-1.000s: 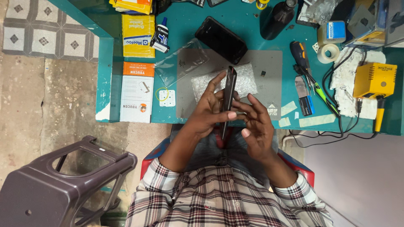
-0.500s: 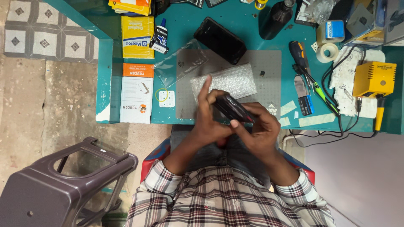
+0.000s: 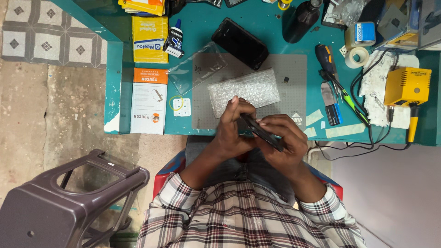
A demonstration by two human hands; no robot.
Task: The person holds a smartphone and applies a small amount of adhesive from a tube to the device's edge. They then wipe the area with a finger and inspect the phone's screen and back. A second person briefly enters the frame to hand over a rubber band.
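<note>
Both my hands hold a thin black phone edge-on over the near edge of the teal table. My left hand grips its left end, fingers curled over the top. My right hand wraps its right end from below. Just beyond my fingers a piece of bubble wrap lies on a grey work mat. A second black phone lies flat at the mat's far edge.
A clear plastic bag, boxes and a glue bottle lie left of the mat. Screwdriver, tweezers, tape roll and a yellow device with cables sit right. A dark plastic stool stands at my left.
The phone has turned from upright on its long edge to lying slanted across both hands, and my hands have shifted slightly toward the table edge.
</note>
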